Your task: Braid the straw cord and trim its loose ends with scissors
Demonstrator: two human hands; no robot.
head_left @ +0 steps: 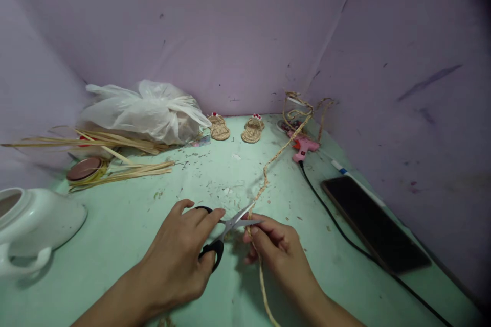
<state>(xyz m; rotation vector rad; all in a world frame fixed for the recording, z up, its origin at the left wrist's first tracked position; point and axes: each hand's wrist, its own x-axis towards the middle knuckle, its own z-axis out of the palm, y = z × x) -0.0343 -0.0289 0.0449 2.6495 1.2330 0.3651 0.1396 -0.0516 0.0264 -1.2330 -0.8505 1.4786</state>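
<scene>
My left hand grips a pair of black-handled scissors, its fingers in the loops. The blades are spread, with a braided straw cord between them. My right hand pinches that cord between thumb and fingers, just below the blades. From there the cord runs down past the near edge of the view and up toward the back right, where it ends in loose loops. Two small woven sandals with red trim stand at the back, near the wall.
A pink glue gun with a black cable lies back right, near a dark phone. At left are a white ceramic pot, straw strips, a round lidded container and a white plastic bag. Purple walls enclose the green table.
</scene>
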